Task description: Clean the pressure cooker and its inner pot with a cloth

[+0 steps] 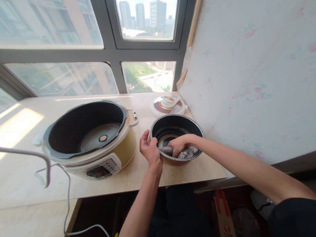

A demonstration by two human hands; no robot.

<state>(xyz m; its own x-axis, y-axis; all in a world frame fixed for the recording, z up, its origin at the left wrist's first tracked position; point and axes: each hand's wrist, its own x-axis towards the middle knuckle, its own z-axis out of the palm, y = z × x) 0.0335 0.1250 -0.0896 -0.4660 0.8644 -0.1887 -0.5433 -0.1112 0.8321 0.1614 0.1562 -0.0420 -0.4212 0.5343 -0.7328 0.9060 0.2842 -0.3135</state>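
A round dark-lined inner pot (196, 129) stands near the front edge of the wooden tabletop, by the wall. My left hand (150, 148) grips its left rim, thumb over the edge. Inside the pot, my right hand (178, 145) is closed on a grey, speckled cloth (187, 153), pressed low against the inner wall; part of the cloth pokes out on either side of my fingers. My right fingertips are partly hidden by the hand itself. To the left sits the open electric pressure cooker (107, 155), with its black cavity and round central heating plate showing.
Behind the pot lies the cooker's lid (169, 104). A grey cable (67, 206) hangs over the table's front edge at left. Windows rise behind, and a flowered wall (255, 64) bounds the right. A paper bag (225, 221) stands on the floor below.
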